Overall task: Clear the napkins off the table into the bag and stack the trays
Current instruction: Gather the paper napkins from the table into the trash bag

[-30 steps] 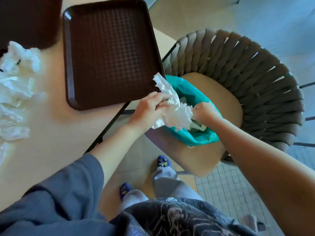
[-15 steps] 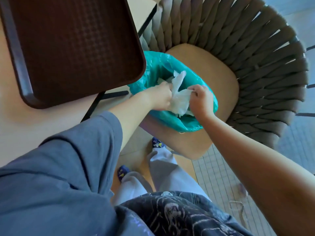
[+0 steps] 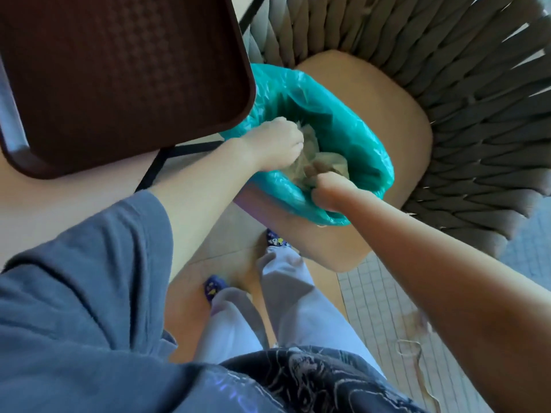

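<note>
A teal plastic bag [image 3: 351, 126] stands open on the chair seat beside the table. Crumpled napkins [image 3: 325, 162] lie inside it, in shadow. My left hand [image 3: 274, 144] is down in the bag's mouth, its fingers curled onto the napkins. My right hand [image 3: 331, 189] is at the bag's near rim, its fingers curled down into the wad of napkins. A dark brown tray [image 3: 119, 73] lies on the table at the upper left, its corner reaching over the table's edge above the bag.
The bag sits on a tan seat [image 3: 387, 93] of a chair with a grey woven back [image 3: 465, 99]. The beige table [image 3: 59, 210] is at the left, with black legs [image 3: 155, 168] beneath. My feet [image 3: 214, 287] stand on the floor below.
Both hands have pushed the napkins from above the bag's rim down into the bag. The view has swung right, so the napkins on the table have left the frame.
</note>
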{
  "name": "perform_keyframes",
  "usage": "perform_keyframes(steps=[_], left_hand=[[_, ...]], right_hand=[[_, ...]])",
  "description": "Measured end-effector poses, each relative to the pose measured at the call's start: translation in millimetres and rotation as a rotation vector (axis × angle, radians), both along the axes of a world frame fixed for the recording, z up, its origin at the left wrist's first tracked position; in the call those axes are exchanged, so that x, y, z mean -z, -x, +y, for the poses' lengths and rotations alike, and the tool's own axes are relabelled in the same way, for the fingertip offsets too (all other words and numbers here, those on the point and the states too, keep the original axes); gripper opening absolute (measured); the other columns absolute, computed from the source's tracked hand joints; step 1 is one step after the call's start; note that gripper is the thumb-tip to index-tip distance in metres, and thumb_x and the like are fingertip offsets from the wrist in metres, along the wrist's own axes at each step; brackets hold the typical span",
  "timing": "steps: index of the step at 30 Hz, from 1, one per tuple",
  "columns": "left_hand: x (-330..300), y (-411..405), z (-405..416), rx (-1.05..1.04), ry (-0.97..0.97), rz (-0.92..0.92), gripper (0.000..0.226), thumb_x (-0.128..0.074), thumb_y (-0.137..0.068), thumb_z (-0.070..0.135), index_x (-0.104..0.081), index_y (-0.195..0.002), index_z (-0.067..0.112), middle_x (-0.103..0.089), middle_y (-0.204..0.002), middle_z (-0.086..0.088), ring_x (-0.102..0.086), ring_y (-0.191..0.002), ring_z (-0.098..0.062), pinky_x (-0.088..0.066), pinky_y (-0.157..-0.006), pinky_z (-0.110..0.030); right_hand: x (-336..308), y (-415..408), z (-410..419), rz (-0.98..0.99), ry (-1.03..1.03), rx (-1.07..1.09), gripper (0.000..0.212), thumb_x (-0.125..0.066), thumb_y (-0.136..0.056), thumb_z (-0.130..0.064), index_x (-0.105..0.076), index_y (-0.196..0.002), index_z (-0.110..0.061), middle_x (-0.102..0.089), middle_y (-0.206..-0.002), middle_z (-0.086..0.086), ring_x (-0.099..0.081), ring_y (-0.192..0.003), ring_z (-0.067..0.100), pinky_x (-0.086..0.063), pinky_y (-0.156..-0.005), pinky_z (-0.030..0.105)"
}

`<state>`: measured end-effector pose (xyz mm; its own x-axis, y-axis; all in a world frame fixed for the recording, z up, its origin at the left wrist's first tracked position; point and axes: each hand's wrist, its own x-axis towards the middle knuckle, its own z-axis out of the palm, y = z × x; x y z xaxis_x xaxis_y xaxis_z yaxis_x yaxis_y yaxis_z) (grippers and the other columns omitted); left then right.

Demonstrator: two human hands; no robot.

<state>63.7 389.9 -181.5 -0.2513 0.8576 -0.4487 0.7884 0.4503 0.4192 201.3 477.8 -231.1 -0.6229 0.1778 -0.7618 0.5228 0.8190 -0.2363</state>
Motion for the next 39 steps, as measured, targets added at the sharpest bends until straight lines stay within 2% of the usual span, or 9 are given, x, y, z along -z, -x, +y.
perform_keyframes(steps=[4,7,9,13,17,24,29,33,39], left_hand=[[-6,-10,-33,-0.122,-0.246,0.021,0.028,-0.041,-0.095,0.013,-0.062,-0.108,0.0,-0.06,-0.115,-0.018,-0.05,-0.108,-0.033,-0.038,-0.098,-0.044],[-14,-21,-59,-0.178,-0.343,0.045,0.026,-0.046,-0.09,0.009,-0.063,-0.107,-0.001,-0.063,-0.111,-0.019,-0.053,-0.107,-0.035,-0.039,-0.097,-0.044],[-21,-28,-76,-0.23,-0.376,0.068,0.027,-0.049,-0.089,0.009,-0.063,-0.11,0.0,-0.063,-0.113,-0.019,-0.054,-0.108,-0.035,-0.041,-0.097,-0.044],[-36,-38,-109,-0.302,-0.365,0.136,0.033,-0.051,-0.09,0.012,-0.059,-0.121,0.003,-0.058,-0.126,-0.016,-0.048,-0.119,-0.033,-0.033,-0.106,-0.04],[-53,-51,-151,-0.38,-0.339,0.219,0.035,-0.05,-0.092,0.014,-0.056,-0.125,0.006,-0.051,-0.136,-0.014,-0.039,-0.129,-0.031,-0.03,-0.108,-0.042],[-88,-80,-249,-0.522,-0.333,0.345,0.038,-0.05,-0.092,0.017,-0.052,-0.129,0.009,-0.04,-0.145,-0.011,-0.028,-0.137,-0.027,-0.026,-0.109,-0.042],[-103,-106,-331,-0.668,-0.341,0.395,0.042,-0.053,-0.09,0.014,-0.05,-0.131,0.009,-0.041,-0.145,-0.013,-0.031,-0.136,-0.029,-0.03,-0.11,-0.045],[-110,-131,-401,-0.823,-0.32,0.426,0.044,-0.054,-0.09,0.017,-0.047,-0.133,0.011,-0.039,-0.145,-0.011,-0.03,-0.136,-0.03,-0.031,-0.108,-0.045],[-111,-169,-501,-1.037,-0.242,0.474,0.046,-0.049,-0.093,0.019,-0.041,-0.138,0.013,-0.031,-0.15,-0.008,-0.02,-0.14,-0.026,-0.023,-0.112,-0.044]], right_hand=[[-3,9,4,-0.193,-0.142,-0.146,0.037,-0.042,-0.094,-0.021,-0.051,-0.128,-0.01,-0.049,-0.134,0.012,-0.043,-0.126,0.031,-0.034,-0.106,0.037],[-15,13,-3,-0.024,-0.22,-0.1,0.03,-0.048,-0.09,-0.02,-0.061,-0.115,-0.012,-0.057,-0.12,0.011,-0.051,-0.112,0.031,-0.043,-0.083,0.032],[-28,19,-8,0.156,-0.307,-0.022,0.03,-0.051,-0.085,-0.016,-0.061,-0.113,-0.012,-0.05,-0.12,0.012,-0.047,-0.111,0.032,-0.043,-0.08,0.035],[-53,30,-30,0.439,-0.39,0.042,0.036,-0.048,-0.078,-0.007,-0.054,-0.113,-0.008,-0.043,-0.119,0.016,-0.042,-0.109,0.035,-0.042,-0.082,0.043],[-75,25,-72,0.641,-0.424,0.105,0.033,-0.047,-0.082,-0.013,-0.052,-0.115,-0.008,-0.045,-0.126,0.017,-0.043,-0.111,0.036,-0.039,-0.085,0.045],[-108,20,-162,0.855,-0.343,0.011,0.048,-0.042,-0.09,-0.028,-0.042,-0.135,-0.012,-0.032,-0.149,0.016,-0.029,-0.137,0.034,-0.023,-0.11,0.056],[-124,22,-235,0.861,-0.318,-0.16,0.05,-0.032,-0.096,-0.041,-0.033,-0.141,-0.019,-0.024,-0.154,0.009,-0.019,-0.143,0.029,-0.011,-0.114,0.055],[-129,20,-302,0.889,-0.197,-0.295,0.05,-0.032,-0.096,-0.039,-0.031,-0.141,-0.018,-0.024,-0.154,0.008,-0.016,-0.143,0.028,-0.01,-0.114,0.056],[-133,13,-408,0.89,-0.046,-0.486,0.05,-0.031,-0.098,-0.04,-0.029,-0.143,-0.019,-0.025,-0.154,0.007,-0.014,-0.144,0.026,-0.006,-0.115,0.053]])
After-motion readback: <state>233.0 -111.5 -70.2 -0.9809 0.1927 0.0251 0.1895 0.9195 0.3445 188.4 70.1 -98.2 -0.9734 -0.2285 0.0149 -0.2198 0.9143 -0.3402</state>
